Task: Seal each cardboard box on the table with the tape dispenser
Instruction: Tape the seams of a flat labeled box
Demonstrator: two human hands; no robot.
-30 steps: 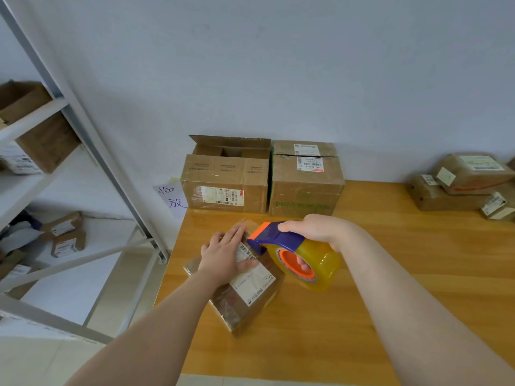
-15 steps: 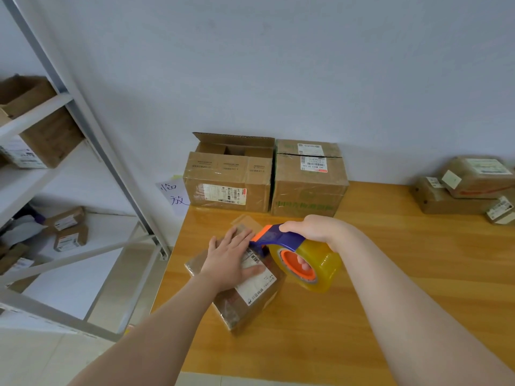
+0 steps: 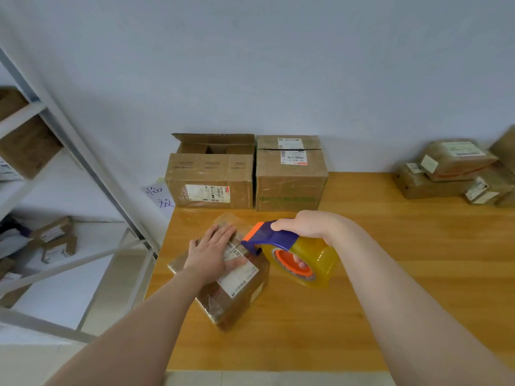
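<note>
A small flat cardboard box with a white label lies near the table's left front edge. My left hand presses flat on its top with straight fingers. My right hand grips a tape dispenser with a purple and orange frame and a yellowish tape roll. Its front end meets the box top just right of my left hand. At the back stand an open-topped cardboard box and a closed cardboard box side by side against the wall.
The wooden table runs to the right, where several small taped parcels are stacked at the back. A metal shelf rack holding more boxes stands left of the table. A paper note hangs by the table's back left corner.
The view has shifted slightly. My left hand has slid a little along the box top toward the far end, and the dispenser stays at the box top.
</note>
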